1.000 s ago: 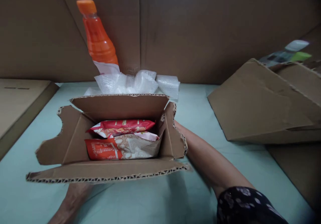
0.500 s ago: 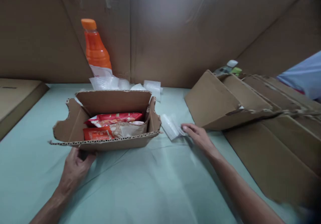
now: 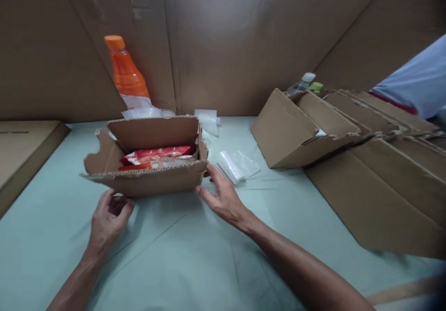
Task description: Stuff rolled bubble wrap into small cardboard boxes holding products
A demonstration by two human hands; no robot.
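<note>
An open cardboard box (image 3: 163, 183) stands before me on the pale green surface. Inside it lie a red snack packet (image 3: 158, 153) and a second red and clear packet (image 3: 170, 163), partly hidden by the front wall. My left hand (image 3: 108, 218) is at the box's lower front left, fingers loosely curled and thumb apart; whether it touches is unclear. Around the front right corner, my right hand (image 3: 225, 197) has its thumb at the front and its fingers at the side. Just right of that hand lies a folded piece of bubble wrap (image 3: 239, 166).
An orange bottle (image 3: 128, 76) leans at the back cardboard wall, with bubble wrap (image 3: 207, 121) nearby. Several open boxes (image 3: 289, 129) fill the right side, one holding clear bottles (image 3: 301, 84). A flat carton (image 3: 28, 148) lies left. A person's sleeve (image 3: 414, 76) shows far right.
My right hand has let go of the bubble wrap and moved left to the box's corner. The box has shifted and turned slightly. My left hand stays near its front left.
</note>
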